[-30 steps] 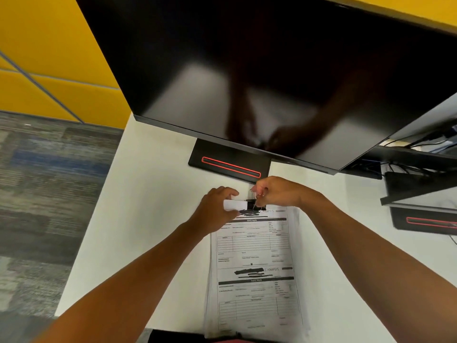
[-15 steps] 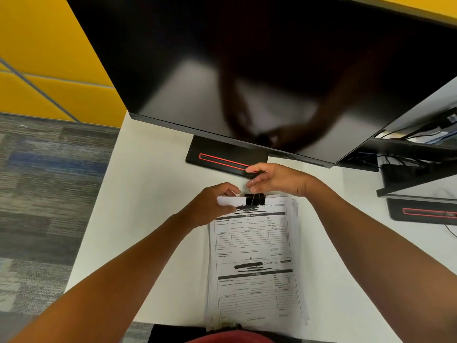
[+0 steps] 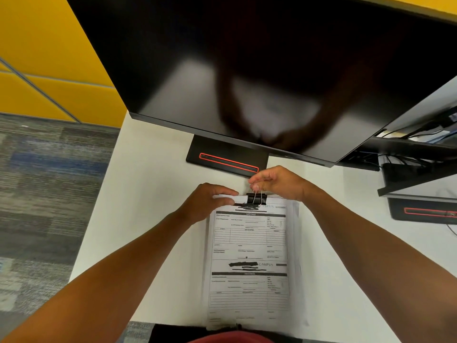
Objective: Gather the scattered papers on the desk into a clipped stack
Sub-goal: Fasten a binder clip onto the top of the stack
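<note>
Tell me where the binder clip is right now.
In the head view, the black binder clip sits on the top edge of the paper stack, centre frame before the monitor base; the right hand pinches its wire handles, the left hand grips the stack beside it.

Both forearms reaching forward, left hand (image 3: 207, 200) curled in a pinch, right hand (image 3: 277, 181) fingertips pinched together
</note>
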### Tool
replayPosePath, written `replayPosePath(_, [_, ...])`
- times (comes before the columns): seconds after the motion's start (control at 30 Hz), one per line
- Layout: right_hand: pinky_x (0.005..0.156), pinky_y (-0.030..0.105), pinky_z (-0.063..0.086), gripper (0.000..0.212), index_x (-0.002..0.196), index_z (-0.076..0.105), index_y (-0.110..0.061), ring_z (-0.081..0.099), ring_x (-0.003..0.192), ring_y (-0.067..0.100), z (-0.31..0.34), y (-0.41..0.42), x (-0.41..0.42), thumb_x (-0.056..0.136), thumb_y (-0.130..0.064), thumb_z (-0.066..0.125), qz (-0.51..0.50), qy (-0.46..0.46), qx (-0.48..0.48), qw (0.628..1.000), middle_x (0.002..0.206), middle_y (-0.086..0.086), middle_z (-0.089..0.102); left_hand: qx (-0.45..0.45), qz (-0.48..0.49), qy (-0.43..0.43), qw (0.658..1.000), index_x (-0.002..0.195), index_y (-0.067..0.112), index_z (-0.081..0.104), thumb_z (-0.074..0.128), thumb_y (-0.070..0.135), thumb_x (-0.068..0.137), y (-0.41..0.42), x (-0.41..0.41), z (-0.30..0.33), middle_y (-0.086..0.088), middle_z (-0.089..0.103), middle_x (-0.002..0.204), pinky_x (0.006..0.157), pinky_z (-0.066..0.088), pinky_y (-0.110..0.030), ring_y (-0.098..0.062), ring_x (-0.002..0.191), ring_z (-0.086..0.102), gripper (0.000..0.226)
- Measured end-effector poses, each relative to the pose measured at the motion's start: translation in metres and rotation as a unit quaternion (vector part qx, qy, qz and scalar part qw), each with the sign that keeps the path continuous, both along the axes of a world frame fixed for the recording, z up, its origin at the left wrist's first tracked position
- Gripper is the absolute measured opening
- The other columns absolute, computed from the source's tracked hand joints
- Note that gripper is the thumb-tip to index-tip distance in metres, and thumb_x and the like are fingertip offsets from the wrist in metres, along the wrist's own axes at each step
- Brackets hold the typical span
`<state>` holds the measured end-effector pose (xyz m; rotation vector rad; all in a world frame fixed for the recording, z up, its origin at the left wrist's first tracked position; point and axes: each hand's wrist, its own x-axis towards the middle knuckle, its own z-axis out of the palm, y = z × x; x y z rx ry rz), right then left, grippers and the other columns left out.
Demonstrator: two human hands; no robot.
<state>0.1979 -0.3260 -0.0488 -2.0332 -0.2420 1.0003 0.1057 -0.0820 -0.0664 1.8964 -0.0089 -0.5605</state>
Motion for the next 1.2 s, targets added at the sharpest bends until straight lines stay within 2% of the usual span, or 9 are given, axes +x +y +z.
replayPosePath(0.37, [0.098, 0.028, 0.052, 0.027, 0.119, 0.074, -0.019, 0.069, 0.104, 0.011, -0.012, 0.004, 0.003, 0.092, -0.023, 0.073, 0.014, -0.018, -0.005, 1.0, 0.107, -0.004, 0.076, 0.013, 0.012, 0.002, 1.0, 0.115, 0.013, 0.07, 0.064, 0.017, 0.095, -0.003, -0.002, -0.009, 0.013, 0.069, 0.105, 0.067, 0.049, -0.009, 0.008, 0.089, 0.065, 0.021])
replayPosePath(0.47, [0.098, 0.027, 0.051, 0.026, 0.119, 0.074, -0.019, 0.068, 0.102, 0.009, -0.013, 0.005, 0.004, 0.093, -0.022, 0.072, 0.014, -0.015, -0.007, 1.0, 0.105, -0.005, 0.076, 0.03, 0.034, 0.009, 0.999, 0.118, 0.016, 0.069, 0.068, 0.018, 0.092, -0.007, -0.006, -0.014, 0.008, 0.069, 0.109, 0.067, 0.048, -0.007, -0.007, 0.092, 0.066, 0.026])
replayPosePath(0.53, [0.098, 0.028, 0.051, 0.024, 0.118, 0.074, -0.021, 0.068, 0.103, 0.008, -0.014, 0.007, 0.004, 0.094, -0.023, 0.07, 0.02, -0.015, -0.012, 1.0, 0.105, -0.008, 0.075, 0.074, 0.028, -0.015, 0.997, 0.12, 0.018, 0.067, 0.069, 0.022, 0.092, -0.008, -0.009, -0.017, 0.005, 0.067, 0.117, 0.076, 0.047, -0.009, -0.012, 0.101, 0.062, 0.029])
replayPosePath(0.67, [0.101, 0.034, 0.052, 0.024, 0.12, 0.067, -0.028, 0.066, 0.108, 0.012, -0.015, 0.006, 0.003, 0.096, -0.031, 0.067, 0.048, -0.02, -0.023, 0.998, 0.113, -0.006, 0.071, 0.148, -0.013, -0.074, 0.986, 0.123, 0.019, 0.064, 0.067, 0.029, 0.093, -0.007, -0.011, -0.021, 0.001, 0.063, 0.124, 0.096, 0.048, -0.03, -0.012, 0.111, 0.053, 0.033])
replayPosePath(0.8, [0.1, 0.039, 0.053, 0.024, 0.12, 0.057, -0.035, 0.065, 0.107, 0.017, -0.008, 0.007, -0.001, 0.097, -0.037, 0.063, 0.085, -0.034, -0.045, 0.995, 0.12, -0.006, 0.066, 0.175, -0.033, -0.052, 0.983, 0.121, 0.017, 0.065, 0.068, 0.027, 0.092, -0.009, -0.004, -0.012, 0.0, 0.066, 0.121, 0.093, 0.049, -0.031, -0.013, 0.106, 0.056, 0.03])
replayPosePath(0.9, [0.095, 0.033, 0.052, 0.03, 0.125, 0.059, -0.03, 0.062, 0.105, 0.015, -0.002, 0.008, -0.012, 0.097, -0.041, 0.062, 0.076, -0.095, -0.082, 0.989, 0.123, -0.007, 0.064, 0.183, -0.038, -0.043, 0.981, 0.123, 0.019, 0.064, 0.069, 0.028, 0.092, -0.009, -0.004, -0.009, 0.0, 0.066, 0.124, 0.088, 0.044, -0.023, -0.015, 0.107, 0.058, 0.033])
replayPosePath(1.0, [0.09, 0.027, 0.051, 0.05, 0.137, 0.053, -0.03, 0.061, 0.11, 0.016, -0.004, 0.003, -0.027, 0.092, -0.045, 0.069, 0.01, -0.141, -0.068, 0.988, 0.141, -0.006, 0.056, 0.173, 0.024, -0.047, 0.983, 0.138, 0.022, 0.052, 0.067, 0.034, 0.093, -0.008, -0.021, -0.01, 0.0, 0.056, 0.141, 0.101, 0.045, -0.031, -0.019, 0.124, 0.052, 0.049])
replayPosePath(1.07, [0.088, 0.027, 0.053, 0.062, 0.144, 0.047, -0.031, 0.057, 0.115, 0.013, -0.004, -0.005, -0.039, 0.09, -0.046, 0.072, -0.092, -0.167, -0.053, 0.98, 0.152, -0.008, 0.044, 0.163, 0.115, -0.063, 0.978, 0.145, 0.019, 0.044, 0.063, 0.033, 0.096, -0.012, -0.043, -0.01, -0.003, 0.049, 0.148, 0.107, 0.044, -0.039, -0.021, 0.13, 0.049, 0.055])
replayPosePath(1.2, [0.094, 0.032, 0.051, 0.049, 0.141, 0.05, -0.021, 0.06, 0.115, 0.018, 0.002, -0.027, -0.097, 0.098, -0.042, 0.06, -0.284, -0.237, -0.122, 0.921, 0.144, 0.001, 0.053, 0.153, 0.307, 0.028, 0.939, 0.143, 0.013, 0.047, 0.06, 0.021, 0.095, -0.028, -0.097, -0.001, -0.008, 0.053, 0.137, 0.102, 0.048, -0.039, -0.025, 0.124, 0.054, 0.05])
